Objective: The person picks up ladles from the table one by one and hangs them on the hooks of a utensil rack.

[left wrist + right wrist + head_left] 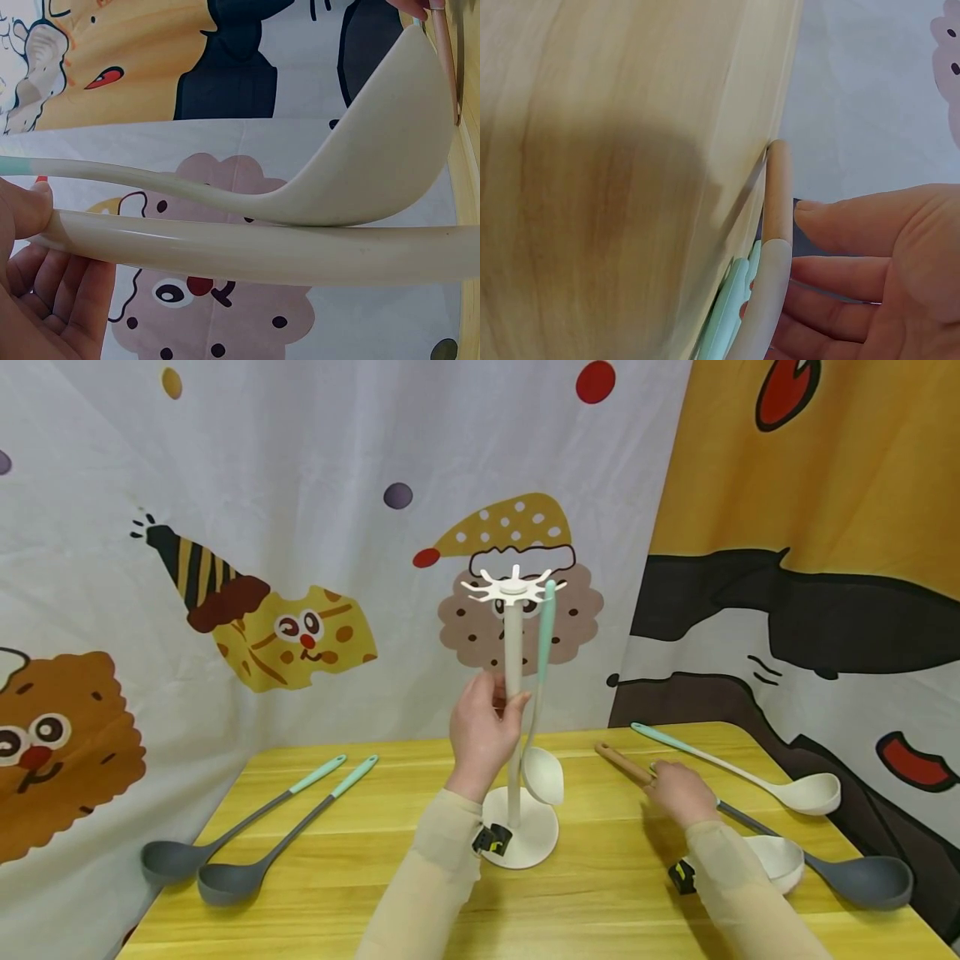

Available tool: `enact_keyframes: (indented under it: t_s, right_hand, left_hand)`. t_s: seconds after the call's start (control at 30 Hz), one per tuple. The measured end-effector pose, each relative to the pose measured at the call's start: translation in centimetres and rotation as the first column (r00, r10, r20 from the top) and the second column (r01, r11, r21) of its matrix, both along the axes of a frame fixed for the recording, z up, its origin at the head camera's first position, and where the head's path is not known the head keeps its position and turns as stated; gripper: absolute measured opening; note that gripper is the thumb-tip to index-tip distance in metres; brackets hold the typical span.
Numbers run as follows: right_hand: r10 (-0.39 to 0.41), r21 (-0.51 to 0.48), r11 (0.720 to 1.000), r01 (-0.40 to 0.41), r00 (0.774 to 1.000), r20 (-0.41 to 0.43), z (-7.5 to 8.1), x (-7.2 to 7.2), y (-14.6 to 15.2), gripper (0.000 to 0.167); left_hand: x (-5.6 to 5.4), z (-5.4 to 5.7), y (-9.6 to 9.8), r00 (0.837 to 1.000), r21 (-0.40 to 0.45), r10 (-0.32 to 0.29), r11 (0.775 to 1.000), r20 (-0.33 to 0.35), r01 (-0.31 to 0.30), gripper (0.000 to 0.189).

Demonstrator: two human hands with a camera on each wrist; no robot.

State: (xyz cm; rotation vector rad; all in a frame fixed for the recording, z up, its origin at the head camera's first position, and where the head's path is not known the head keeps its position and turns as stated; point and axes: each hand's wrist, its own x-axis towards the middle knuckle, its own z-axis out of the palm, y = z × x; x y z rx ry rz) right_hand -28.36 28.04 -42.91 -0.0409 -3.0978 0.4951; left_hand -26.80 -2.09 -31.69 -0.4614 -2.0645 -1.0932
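Note:
A cream utensil stand (513,647) with a round base and a spoked top rises in the middle of the table. My left hand (487,731) grips its pole, thumb in front and fingers behind. From a spoke on the right hangs a cream ladle (543,775) with a mint handle; its bowl is beside the pole. To the right, my right hand (681,793) holds a white ladle with a brown handle (622,762) near the middle. In the right wrist view its fingertips show past the handle (778,187). My forearm partly hides its white bowl (783,864).
Two grey ladles with mint handles (232,881) (172,860) lie at the left. At the right are another grey ladle (862,881), partly under my right hand, and a cream ladle (813,793) behind it. A printed cloth (337,435) hangs behind the wooden table (300,927).

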Motion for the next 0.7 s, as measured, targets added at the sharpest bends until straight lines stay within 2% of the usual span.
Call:
enact_keyframes:
  t_s: [0.27, 0.43, 0.7]
  right_hand:
    - [0.009, -0.015, 1.000, -0.009, 1.000, 0.024, 0.1, 0.1, 0.0, 0.038]
    - [0.034, -0.018, 0.999, -0.035, 0.999, -0.010, -0.2, 0.1, 0.0, 0.034]
    - [0.063, 0.019, 0.998, -0.062, 0.996, -0.060, -0.8, -0.2, -0.1, 0.025]
  left_hand:
    - [0.1, 0.1, 0.0, 1.000, -0.005, 0.002, 1.000, 0.016, -0.002, 0.022]
    - [0.2, 0.1, 0.0, 1.000, -0.006, 0.000, 1.000, 0.027, 0.000, 0.023]
    - [0.1, 0.1, 0.1, 1.000, -0.001, 0.006, 1.000, 0.006, -0.006, 0.021]
